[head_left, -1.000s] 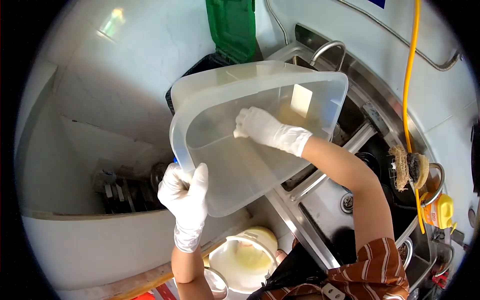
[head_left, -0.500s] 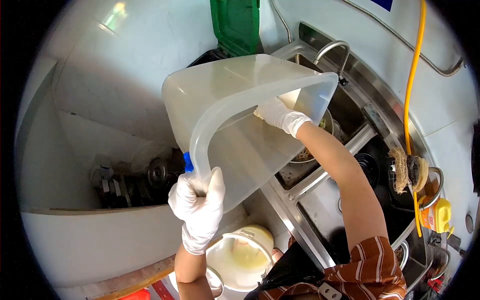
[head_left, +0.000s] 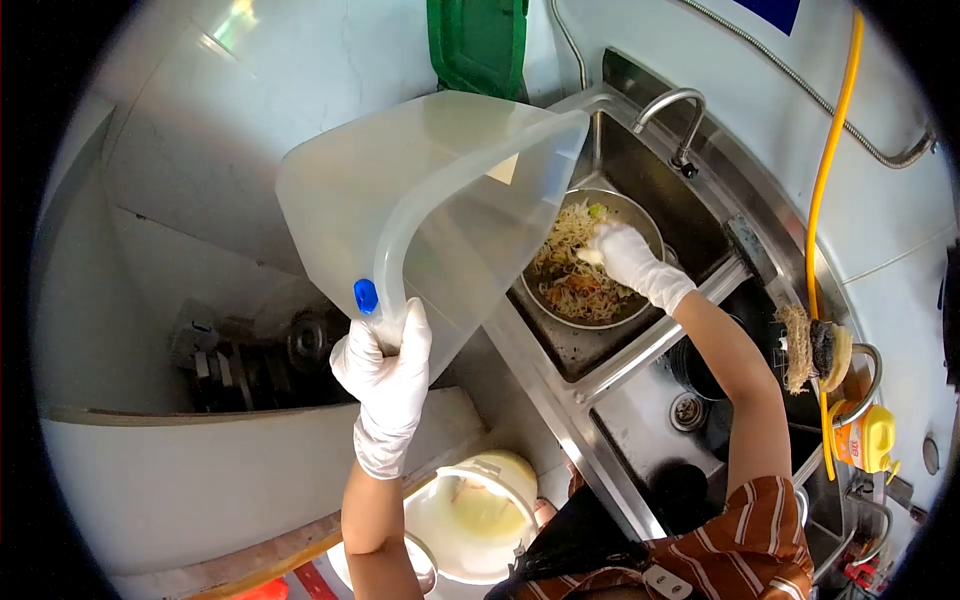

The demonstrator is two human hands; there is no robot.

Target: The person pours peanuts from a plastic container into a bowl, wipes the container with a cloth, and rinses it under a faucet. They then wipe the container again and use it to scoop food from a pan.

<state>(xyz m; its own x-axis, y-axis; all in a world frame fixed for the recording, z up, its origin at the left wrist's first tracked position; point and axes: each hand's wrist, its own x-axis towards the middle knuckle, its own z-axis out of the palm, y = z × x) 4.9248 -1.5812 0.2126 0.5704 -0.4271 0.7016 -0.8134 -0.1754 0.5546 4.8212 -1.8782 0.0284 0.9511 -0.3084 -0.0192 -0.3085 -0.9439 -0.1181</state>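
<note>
A large translucent plastic tub [head_left: 340,190] is tilted on its side at the centre left, its opening toward the right and me. My left hand [head_left: 385,385], in a white glove, grips its rim just below a blue clip [head_left: 366,296]. My right hand [head_left: 635,262], also gloved, is over a round metal strainer [head_left: 650,215] in the sink. The strainer holds pale, stringy food scraps [head_left: 585,295]. Fingers of my right hand are bent close together and blurred; what they hold, if anything, is too small to name.
The steel sink [head_left: 690,185] has a curved faucet [head_left: 668,100]. A green lid [head_left: 480,45] stands behind the tub. White buckets [head_left: 470,530] are below. A yellow hose [head_left: 828,150], scrubbers [head_left: 800,350] and a yellow bottle [head_left: 868,438] are at the right.
My right hand has moved out of the tub, right and down to the strainer. The tub has shifted left in my left hand, uncovering more of the strainer and sink.
</note>
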